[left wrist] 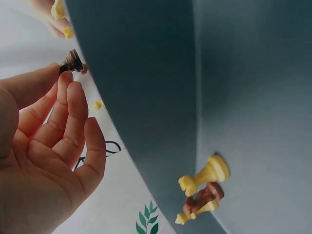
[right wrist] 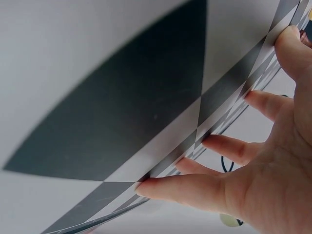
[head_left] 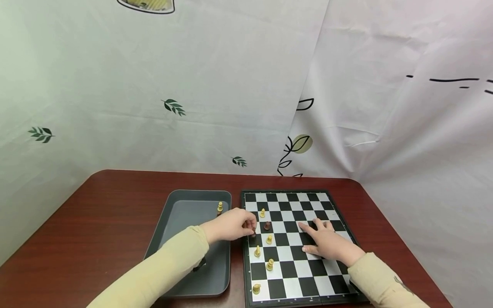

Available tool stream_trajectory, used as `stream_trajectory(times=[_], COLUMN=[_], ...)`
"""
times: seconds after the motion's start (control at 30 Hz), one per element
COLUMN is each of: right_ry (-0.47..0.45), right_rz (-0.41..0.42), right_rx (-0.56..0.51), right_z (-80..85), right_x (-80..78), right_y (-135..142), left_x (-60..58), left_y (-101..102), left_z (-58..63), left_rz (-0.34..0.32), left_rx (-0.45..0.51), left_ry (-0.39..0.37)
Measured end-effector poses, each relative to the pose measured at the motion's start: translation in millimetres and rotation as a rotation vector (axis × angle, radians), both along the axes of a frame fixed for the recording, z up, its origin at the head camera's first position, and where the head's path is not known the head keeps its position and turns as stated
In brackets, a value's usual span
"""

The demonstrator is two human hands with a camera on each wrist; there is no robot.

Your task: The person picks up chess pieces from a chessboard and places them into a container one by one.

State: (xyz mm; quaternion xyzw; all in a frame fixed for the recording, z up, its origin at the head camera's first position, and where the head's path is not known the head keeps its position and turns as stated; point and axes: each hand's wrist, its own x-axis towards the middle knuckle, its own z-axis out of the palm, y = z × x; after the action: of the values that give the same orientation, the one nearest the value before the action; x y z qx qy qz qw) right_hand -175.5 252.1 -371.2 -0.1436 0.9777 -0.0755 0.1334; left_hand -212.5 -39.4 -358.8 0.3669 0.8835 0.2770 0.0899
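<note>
Between thumb and fingertips, my left hand (head_left: 231,225) pinches a dark brown chess piece (left wrist: 73,61) over the left edge of the chessboard (head_left: 303,268). Its exact kind is unclear, and I cannot tell whether its base touches the board. My right hand (head_left: 332,244) rests on the right side of the board, fingers spread, holding nothing. Along the board's left files stand several yellow pieces, one a yellow chess piece (head_left: 270,265) near the front. Another brown chess piece (head_left: 267,225) stands just right of my left hand.
Left of the board lies a grey tray (head_left: 215,280), partly hidden by my left forearm. A yellow piece (left wrist: 207,173) and a brown piece (left wrist: 204,196) are among those at its far right corner. A dark object (head_left: 199,265) shows beside the sleeve. Both tray and board lie on a reddish-brown table (head_left: 96,222).
</note>
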Motion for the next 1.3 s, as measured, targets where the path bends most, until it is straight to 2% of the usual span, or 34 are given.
stream_trajectory(times=[0.3, 0.57, 0.83, 1.07, 1.3], right_ry=[-0.003, -0.010, -0.005, 0.002, 0.000], right_rz=[0.006, 0.004, 0.012, 0.016, 0.016], right_rx=[-0.013, -0.017, -0.022, -0.017, -0.020], right_z=[0.5, 1.2, 1.6, 1.6, 2.1], right_x=[0.4, 0.4, 1.7, 1.6, 2.1], right_y=[1, 1, 1, 0, 0], left_x=[1.1, -0.4, -0.5, 3.4, 7.0], left_y=[-8, -18, -34, -48, -61], left_z=[13.3, 17.5, 16.5, 16.8, 9.7], left_rz=[0.000, 0.011, 0.052, 0.061, 0.078], left_rx=[0.018, 0.018, 0.024, 0.009, -0.001], left_ry=[0.025, 0.035, 0.047, 0.058, 0.051])
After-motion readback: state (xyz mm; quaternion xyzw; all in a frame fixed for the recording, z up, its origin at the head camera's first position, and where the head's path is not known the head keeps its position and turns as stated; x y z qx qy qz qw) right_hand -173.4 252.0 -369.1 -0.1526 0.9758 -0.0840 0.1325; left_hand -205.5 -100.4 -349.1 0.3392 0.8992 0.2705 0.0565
